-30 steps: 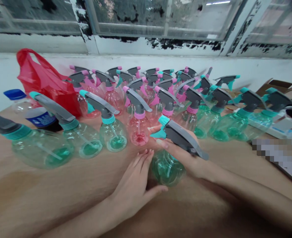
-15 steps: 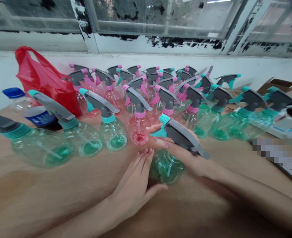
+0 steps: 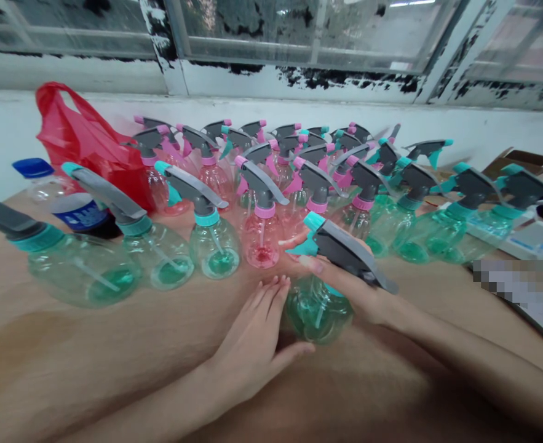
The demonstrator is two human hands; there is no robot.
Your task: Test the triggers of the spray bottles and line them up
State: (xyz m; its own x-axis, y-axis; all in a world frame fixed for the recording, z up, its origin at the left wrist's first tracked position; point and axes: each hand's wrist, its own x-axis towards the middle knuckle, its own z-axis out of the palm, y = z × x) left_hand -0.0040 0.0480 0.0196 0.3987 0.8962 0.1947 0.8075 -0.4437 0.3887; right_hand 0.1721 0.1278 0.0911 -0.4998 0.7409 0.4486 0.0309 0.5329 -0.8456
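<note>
Green see-through plastic in the near middle of the bench [image 3: 160, 351]: a spray bottle [image 3: 320, 323], roughly upright, with a grey-and-teal spray head [image 3: 345, 251] and its nozzle pointing away to the left. Grasped at the neck, just under the spray head, by the fingers of the right hand [image 3: 358, 292]. Beside the lower left of the same bottle, the left hand [image 3: 253, 347], fingers straight and grasping nothing, thumb held apart near the base; touch or gap there impossible to tell. Just beyond, a pink bottle [image 3: 262, 246]; left of that, a row of three green bottles [image 3: 216, 251] with teal collars. Farther back, a crowd of pink-topped and teal-topped bottles; to the right, a cluster of green ones. At far left, a drink bottle [image 3: 81, 212] with a blue cap, in front of a red plastic bag [image 3: 100, 154]. At far right, an open cardboard box [image 3: 524, 161]. Behind everything, a white wall [image 3: 3, 135] below a window [image 3: 271, 52].
</note>
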